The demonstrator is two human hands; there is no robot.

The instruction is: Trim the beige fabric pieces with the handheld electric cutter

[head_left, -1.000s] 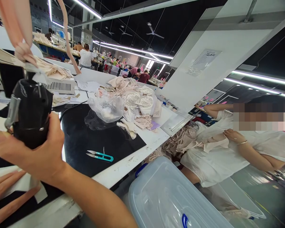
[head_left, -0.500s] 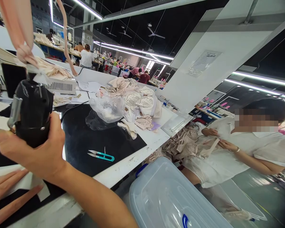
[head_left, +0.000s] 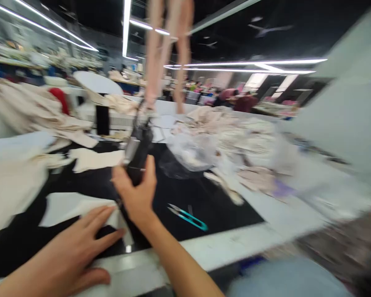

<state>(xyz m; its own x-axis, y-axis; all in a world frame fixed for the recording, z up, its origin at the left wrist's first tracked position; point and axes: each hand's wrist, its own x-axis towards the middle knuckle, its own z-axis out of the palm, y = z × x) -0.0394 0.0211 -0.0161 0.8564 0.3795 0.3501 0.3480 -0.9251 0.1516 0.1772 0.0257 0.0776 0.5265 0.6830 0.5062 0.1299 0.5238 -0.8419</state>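
Observation:
My right hand [head_left: 136,194] is wrapped round a black hand-held tool [head_left: 139,144] with a metal lever on its side. The tool hangs from pink fabric strips [head_left: 165,53]; its exact kind is unclear and its lower end is hidden behind my hand. Just left of it, my left hand [head_left: 80,243] lies with fingers stretched over a white fabric piece [head_left: 63,208]. The fabric rests on a black mat [head_left: 170,189]. To the right of my right arm lie turquoise thread snips [head_left: 188,216], untouched.
A clear plastic bag [head_left: 191,152] sits by a heap of beige and white garment pieces [head_left: 247,136]. Cream fabric [head_left: 12,189] covers the left side. A bluish plastic bin lid [head_left: 287,276] stands below the white table edge [head_left: 216,251]. A pale panel [head_left: 352,111] rises at right.
My view has swung left, blurring the picture; the co-worker at right is out of sight. My left hand shows more fully on the fabric. My right hand still grips the black tool.

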